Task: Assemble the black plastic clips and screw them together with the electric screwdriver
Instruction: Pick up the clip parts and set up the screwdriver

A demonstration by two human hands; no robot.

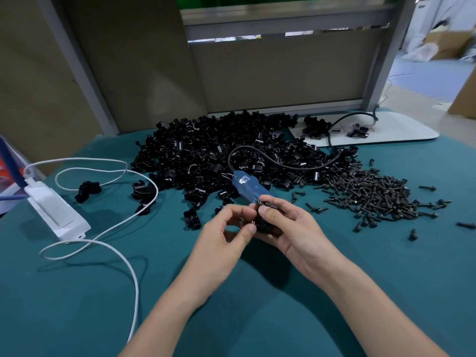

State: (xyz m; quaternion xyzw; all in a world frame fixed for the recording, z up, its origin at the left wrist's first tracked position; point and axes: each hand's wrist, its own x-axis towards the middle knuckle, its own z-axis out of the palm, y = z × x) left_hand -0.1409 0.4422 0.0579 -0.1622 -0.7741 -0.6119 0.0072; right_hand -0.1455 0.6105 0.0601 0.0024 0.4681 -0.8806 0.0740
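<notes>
Here, a black clip is held just above the table between both hands, near the middle of the view. The left hand is curled, with thumb and forefinger pinched against the clip's left side. Something small and metallic is seen at the fingertips, too small to be identified. The right hand is wrapped round the clip from the right, thumb pressed on top. Most of the clip is hidden by fingers, so how far it is assembled cannot be told.

The electric screwdriver, blue, is laid on the table just behind the hands, bit end pointed toward the right hand's fingers. Whether it is touched cannot be told. Its black cord is looped back over the pile of clips, heaped at the far middle of the table. A heap of screws is spread to the right of that pile, with strays scattered round it. A few loose clips are seen to the left, near a white cable that is led to a white power strip at the left edge. A white tray with a few more clips is set at the far right, behind the screws.
</notes>
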